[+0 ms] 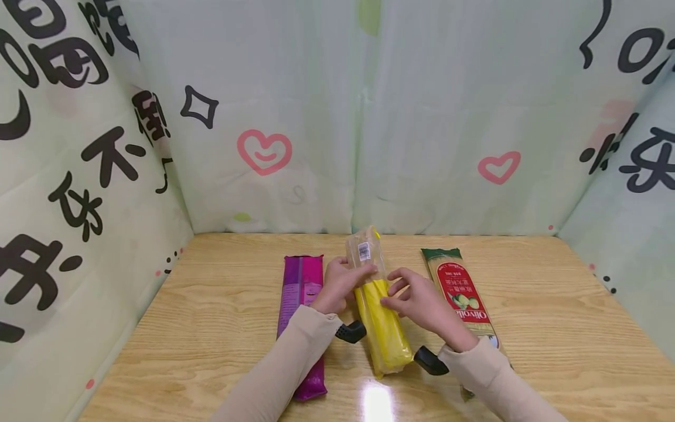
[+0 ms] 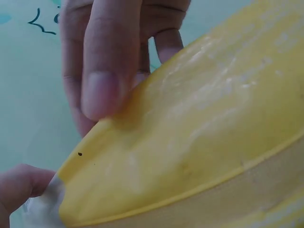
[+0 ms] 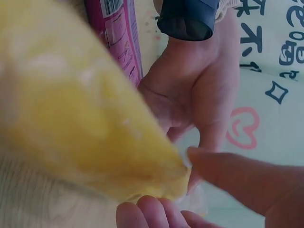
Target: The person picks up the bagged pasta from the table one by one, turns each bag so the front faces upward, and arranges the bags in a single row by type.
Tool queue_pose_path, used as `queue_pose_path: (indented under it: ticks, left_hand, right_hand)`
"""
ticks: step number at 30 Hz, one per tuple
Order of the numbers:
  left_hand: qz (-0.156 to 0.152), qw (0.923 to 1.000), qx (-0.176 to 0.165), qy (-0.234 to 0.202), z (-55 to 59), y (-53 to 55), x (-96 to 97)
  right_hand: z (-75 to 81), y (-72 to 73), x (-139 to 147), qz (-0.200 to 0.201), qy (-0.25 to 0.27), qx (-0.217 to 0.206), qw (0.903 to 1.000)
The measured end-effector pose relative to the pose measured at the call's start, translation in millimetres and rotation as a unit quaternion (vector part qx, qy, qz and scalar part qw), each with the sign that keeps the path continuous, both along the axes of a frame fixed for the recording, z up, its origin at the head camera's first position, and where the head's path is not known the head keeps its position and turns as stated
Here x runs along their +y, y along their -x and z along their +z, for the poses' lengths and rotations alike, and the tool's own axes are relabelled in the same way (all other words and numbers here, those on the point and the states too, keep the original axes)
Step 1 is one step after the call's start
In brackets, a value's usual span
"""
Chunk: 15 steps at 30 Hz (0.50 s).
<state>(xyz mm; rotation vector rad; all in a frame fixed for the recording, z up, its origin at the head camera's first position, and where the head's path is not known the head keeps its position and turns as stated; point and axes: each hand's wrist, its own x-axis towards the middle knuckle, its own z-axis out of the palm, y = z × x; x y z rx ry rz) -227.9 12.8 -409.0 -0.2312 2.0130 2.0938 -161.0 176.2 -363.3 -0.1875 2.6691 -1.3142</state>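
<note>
A long yellow plastic package [image 1: 384, 328] with a clear, barcoded upper end lies tilted across the middle of the table. My left hand [image 1: 340, 282] holds it at the clear end, thumb across the front. On the opposite edge, my right hand [image 1: 419, 299] pinches the yellow part; its thumb presses the film in the left wrist view, where the package [image 2: 190, 137] fills much of the picture. From the right wrist, the fingers of my right hand [image 3: 237, 185] show around the end of the package [image 3: 90, 109], with my left hand [image 3: 194, 90] behind. The contents cannot be made out.
A purple package [image 1: 303, 305] lies left of the yellow one, partly under my left forearm. At the right is a green-topped package with a red Olivoila label [image 1: 461, 290], partly covered by my right forearm. Printed curtains [image 1: 422, 117] enclose the wooden table [image 1: 211, 305].
</note>
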Motion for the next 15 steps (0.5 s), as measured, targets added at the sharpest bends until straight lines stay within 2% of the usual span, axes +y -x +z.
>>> queue_pose_path:
  ticks: [3, 8, 12, 15]
  left_hand:
    - [-0.004, 0.9999, -0.005, -0.013, 0.7, 2.5, -2.7]
    - [-0.02, 0.9989, -0.017, -0.04, 2.4, 5.2, -8.9]
    - [-0.035, 0.9974, -0.022, -0.059, 4.1, 5.2, -12.1]
    - [-0.041, 0.9964, -0.026, -0.07, 5.0, 5.2, -13.0]
  right_hand:
    - [-1.4, 1.2, 5.1, -0.002, 0.011, -0.008, 0.9999]
    - [-6.7, 3.9, 12.3, 0.005, 0.067, -0.063, 0.9957]
    - [-11.7, 5.3, 18.1, 0.037, 0.122, -0.116, 0.9851]
    - [-17.2, 6.5, 22.2, 0.067, 0.17, -0.149, 0.9718]
